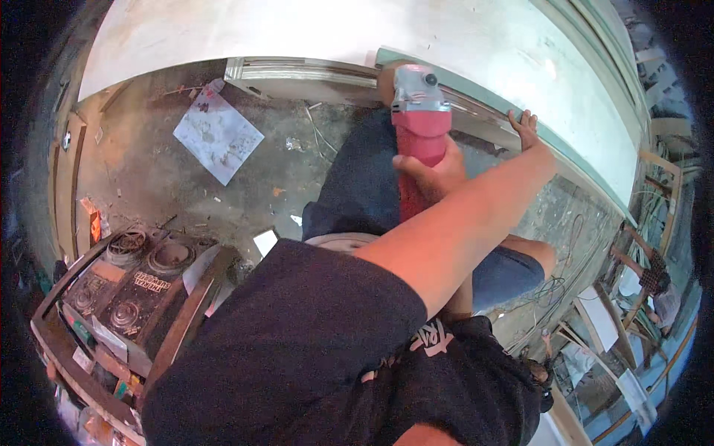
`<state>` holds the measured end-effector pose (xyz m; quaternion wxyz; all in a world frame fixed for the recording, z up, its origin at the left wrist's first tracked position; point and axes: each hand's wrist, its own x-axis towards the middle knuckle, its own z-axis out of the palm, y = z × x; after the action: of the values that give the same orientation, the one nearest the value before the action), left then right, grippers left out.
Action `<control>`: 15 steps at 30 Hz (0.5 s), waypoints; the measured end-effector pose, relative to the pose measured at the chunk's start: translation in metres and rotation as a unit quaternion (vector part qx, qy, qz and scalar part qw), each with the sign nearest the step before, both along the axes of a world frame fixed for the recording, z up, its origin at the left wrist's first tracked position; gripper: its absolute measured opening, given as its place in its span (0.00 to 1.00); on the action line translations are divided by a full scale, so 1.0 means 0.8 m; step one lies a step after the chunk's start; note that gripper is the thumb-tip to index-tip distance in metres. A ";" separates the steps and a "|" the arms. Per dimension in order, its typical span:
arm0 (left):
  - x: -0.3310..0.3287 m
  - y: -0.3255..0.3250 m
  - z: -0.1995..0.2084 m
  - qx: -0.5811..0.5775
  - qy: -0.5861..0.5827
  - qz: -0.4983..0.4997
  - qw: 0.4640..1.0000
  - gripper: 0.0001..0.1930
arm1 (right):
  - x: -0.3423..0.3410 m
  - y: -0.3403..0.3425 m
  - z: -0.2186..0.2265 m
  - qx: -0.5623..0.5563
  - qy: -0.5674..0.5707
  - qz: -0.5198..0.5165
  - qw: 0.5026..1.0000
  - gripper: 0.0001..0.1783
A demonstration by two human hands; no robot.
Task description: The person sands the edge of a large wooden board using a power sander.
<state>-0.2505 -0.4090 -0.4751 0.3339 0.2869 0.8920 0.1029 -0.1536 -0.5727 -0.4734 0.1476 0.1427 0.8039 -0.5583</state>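
My right hand [440, 172] is wrapped round the red body of an angle grinder [422, 123]. The grinder's grey metal head points away from me, and its brownish disc [387, 83] is at the near edge of a large white panel [297, 30], by the end of a long green strip [468, 85]. I cannot tell whether the disc touches. My left arm crosses over the right one, and my left hand [525, 131] rests on the green strip further right, fingers apart. The right forearm is mostly hidden under the left.
A dusty dark machine with a bar frame [134, 290] stands at the lower left. A stained white sheet [218, 136] lies on the concrete floor. Cables [547, 297] and wood pieces [606, 320] are at the right, where another person [654, 279] shows.
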 end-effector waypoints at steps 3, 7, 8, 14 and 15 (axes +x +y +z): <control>-0.003 0.005 -0.011 -0.010 0.018 -0.003 1.000 0.50 | 0.004 -0.016 0.014 -0.006 -0.032 0.020 0.999 0.35; 0.003 0.016 -0.005 -0.021 0.033 0.022 0.999 0.44 | 0.007 -0.015 0.022 0.021 -0.065 0.020 0.997 0.35; 0.005 0.016 -0.007 -0.034 0.022 -0.007 0.999 0.42 | 0.007 -0.016 0.023 0.027 -0.078 0.027 0.996 0.35; 0.001 0.009 0.005 -0.031 0.015 0.025 0.999 0.48 | 0.009 -0.014 0.008 0.024 -0.055 0.042 0.997 0.33; 0.003 0.007 0.009 -0.029 0.013 0.022 0.999 0.48 | 0.008 -0.015 0.009 0.026 -0.057 0.039 0.997 0.33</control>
<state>-0.2478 -0.4035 -0.4682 0.3277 0.2585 0.9051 0.0805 -0.1468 -0.5845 -0.4658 0.2107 0.1467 0.8132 -0.5223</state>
